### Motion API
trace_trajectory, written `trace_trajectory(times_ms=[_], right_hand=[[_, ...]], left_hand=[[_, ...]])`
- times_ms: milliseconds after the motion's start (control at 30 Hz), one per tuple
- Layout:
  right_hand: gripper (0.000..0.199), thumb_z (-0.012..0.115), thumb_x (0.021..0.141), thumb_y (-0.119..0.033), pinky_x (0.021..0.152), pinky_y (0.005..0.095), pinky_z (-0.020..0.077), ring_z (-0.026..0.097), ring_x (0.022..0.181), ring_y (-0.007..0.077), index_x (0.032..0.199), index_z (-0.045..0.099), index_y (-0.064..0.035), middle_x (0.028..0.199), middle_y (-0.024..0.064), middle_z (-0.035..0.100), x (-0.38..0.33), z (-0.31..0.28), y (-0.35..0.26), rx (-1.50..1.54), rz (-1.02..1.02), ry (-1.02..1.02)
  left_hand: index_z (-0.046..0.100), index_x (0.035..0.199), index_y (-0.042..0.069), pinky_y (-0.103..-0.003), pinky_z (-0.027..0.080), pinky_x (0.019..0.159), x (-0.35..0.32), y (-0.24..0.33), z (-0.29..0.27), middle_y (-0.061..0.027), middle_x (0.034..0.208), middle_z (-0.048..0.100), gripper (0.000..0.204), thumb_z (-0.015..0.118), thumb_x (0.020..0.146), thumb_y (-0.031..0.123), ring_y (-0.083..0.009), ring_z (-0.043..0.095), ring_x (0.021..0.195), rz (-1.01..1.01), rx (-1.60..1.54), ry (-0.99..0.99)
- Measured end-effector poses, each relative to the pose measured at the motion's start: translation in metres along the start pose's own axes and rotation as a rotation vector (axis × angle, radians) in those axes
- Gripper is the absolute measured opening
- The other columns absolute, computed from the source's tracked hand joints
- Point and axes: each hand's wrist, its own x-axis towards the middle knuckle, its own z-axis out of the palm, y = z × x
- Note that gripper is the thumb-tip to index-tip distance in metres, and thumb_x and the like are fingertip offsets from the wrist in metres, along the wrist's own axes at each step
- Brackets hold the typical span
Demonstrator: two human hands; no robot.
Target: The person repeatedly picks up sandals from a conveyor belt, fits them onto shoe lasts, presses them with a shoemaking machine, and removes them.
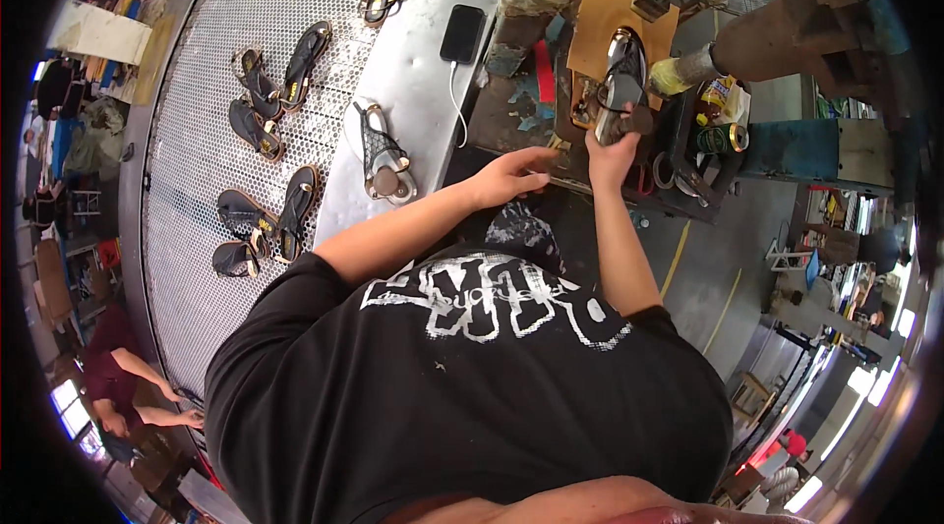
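My right hand (612, 152) is closed around the heel end of a dark strappy sandal (625, 67) mounted on a shiny shoe last. The sandal points away from me over a tan board (595, 18) on the machine's bed. Its round brown top piece shows beside my fingers. My left hand (511, 176) hovers by the near edge of the bed, fingers stretched out and nothing visible in them. Another lasted sandal (379, 152) rests on the metal ledge to the left, apart from both hands.
Several black sandals (258, 136) lie on the perforated metal conveyor (202, 91) at left. A phone (462, 34) with a white cable sits on the ledge. Machine cylinders (688, 70) project close to the held sandal. A can (723, 138) stands at right. A co-worker (123, 367) is at far left.
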Motion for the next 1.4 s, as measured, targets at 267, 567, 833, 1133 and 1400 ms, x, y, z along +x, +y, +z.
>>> trace_trajectory(times_ms=[267,567,833,1133,1400], right_hand=[[0.071,0.074,0.067,-0.005,0.099,0.0391,0.0360,0.048,0.116,0.0326,0.131,0.043,-0.0042,0.124,0.0156,0.049,0.014,0.010,0.004,-0.016,0.016,-0.022],[0.066,0.076,0.072,-0.011,0.101,0.0406,0.0349,0.046,0.118,0.0329,0.125,0.040,0.0048,0.128,0.0218,0.044,0.047,0.010,0.020,-0.203,-0.072,0.028],[0.018,0.065,0.080,-0.004,0.082,0.0312,0.0488,0.063,0.089,0.0210,0.098,0.063,-0.0039,0.094,0.0085,0.065,-0.107,0.038,-0.088,0.141,0.070,-0.659],[0.100,0.081,0.064,-0.021,0.110,0.0514,0.0265,0.028,0.137,0.0365,0.141,0.020,-0.0029,0.147,0.0193,0.028,-0.181,0.155,-0.112,0.184,-0.417,-1.138],[0.065,0.074,0.063,-0.004,0.102,0.0377,0.0394,0.046,0.127,0.0306,0.123,0.048,-0.0003,0.130,0.0171,0.050,-0.178,0.188,-0.132,0.384,-0.212,-0.798]], left_hand=[[0.047,0.135,0.010,-0.024,0.047,0.076,-0.080,-0.030,-0.042,-0.0045,0.106,0.060,0.046,0.059,0.091,0.008,-0.0107,0.058,0.092,-0.109,-0.077,0.170],[0.059,0.119,0.001,-0.036,0.050,0.083,-0.041,0.007,-0.260,-0.0176,0.099,0.066,0.054,0.069,0.069,0.020,-0.0295,0.064,0.091,0.118,0.712,1.098],[0.051,0.122,0.000,-0.043,0.033,0.106,0.092,0.041,-0.394,-0.0212,0.135,0.042,0.071,0.069,0.074,0.048,-0.0367,0.037,0.128,-0.540,0.879,1.437],[0.054,0.107,0.002,-0.029,0.052,0.067,-0.012,0.054,-0.377,-0.0075,0.088,0.062,0.037,0.073,0.075,0.006,-0.0186,0.062,0.075,0.516,-0.710,0.988],[0.038,0.137,0.005,-0.041,0.050,0.091,-0.254,-0.028,-0.120,-0.0145,0.124,0.056,0.067,0.069,0.078,0.004,-0.0272,0.061,0.105,0.111,-0.661,0.912]])
